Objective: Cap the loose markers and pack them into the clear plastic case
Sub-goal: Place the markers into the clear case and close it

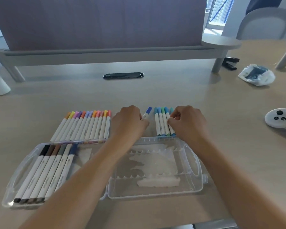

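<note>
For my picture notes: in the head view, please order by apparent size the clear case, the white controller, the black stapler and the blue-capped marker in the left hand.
1. Clear case, by far.
2. White controller, cut by the frame edge.
3. Black stapler and blue-capped marker look alike; the stapler lies farther and the left hand hides part of the marker, so unranked.

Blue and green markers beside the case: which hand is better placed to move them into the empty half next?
Right, probably. The right hand already has its fingertips on the blue and green markers, just beyond the clear case. The left hand is occupied holding a dark blue marker.
</note>
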Tool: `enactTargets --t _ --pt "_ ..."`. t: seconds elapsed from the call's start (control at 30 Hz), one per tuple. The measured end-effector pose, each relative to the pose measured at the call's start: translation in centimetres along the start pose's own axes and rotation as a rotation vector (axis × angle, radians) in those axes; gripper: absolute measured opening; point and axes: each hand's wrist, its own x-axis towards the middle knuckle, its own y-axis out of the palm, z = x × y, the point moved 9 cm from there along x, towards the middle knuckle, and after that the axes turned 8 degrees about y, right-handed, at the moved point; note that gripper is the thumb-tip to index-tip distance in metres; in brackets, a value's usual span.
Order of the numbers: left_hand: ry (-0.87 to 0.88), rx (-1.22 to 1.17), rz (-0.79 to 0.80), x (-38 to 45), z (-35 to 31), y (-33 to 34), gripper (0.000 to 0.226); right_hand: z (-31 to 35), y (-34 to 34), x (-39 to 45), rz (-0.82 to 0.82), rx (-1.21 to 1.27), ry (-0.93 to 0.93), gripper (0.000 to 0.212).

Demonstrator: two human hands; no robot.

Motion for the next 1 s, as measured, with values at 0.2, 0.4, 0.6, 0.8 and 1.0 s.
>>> enactTargets --t 0.2,0.4,0.6,0.8,1.0 --pt "0.037 -0.113 -0.146 -1.1 -1.4 -3.4 0.015 0.7 0.6 0.4 0.049 -0.080 0.026 0.020" --pt "0.018 -0.204 -0.216 -3.6 0.0 -5.1 0.010 0.9 -0.8 -0.7 0.010 0.024 0.070 0.018" --pt "-0.088 -0.338 -0.286 -7.7 4.0 -7.5 0.010 4.1 -1.8 -6.0 0.061 0.268 0.039 0.016" --pt "-0.156 -0.324 -0.312 -14.0 9.2 -8.8 0.020 9.0 1.5 -13.2 0.173 0.318 -0.064 0.010" --pt "-0.222 -0.227 -0.296 -18.2 13.7 -9.3 0.020 12.7 5.4 -17.6 0.197 0.282 -0.165 0.017"
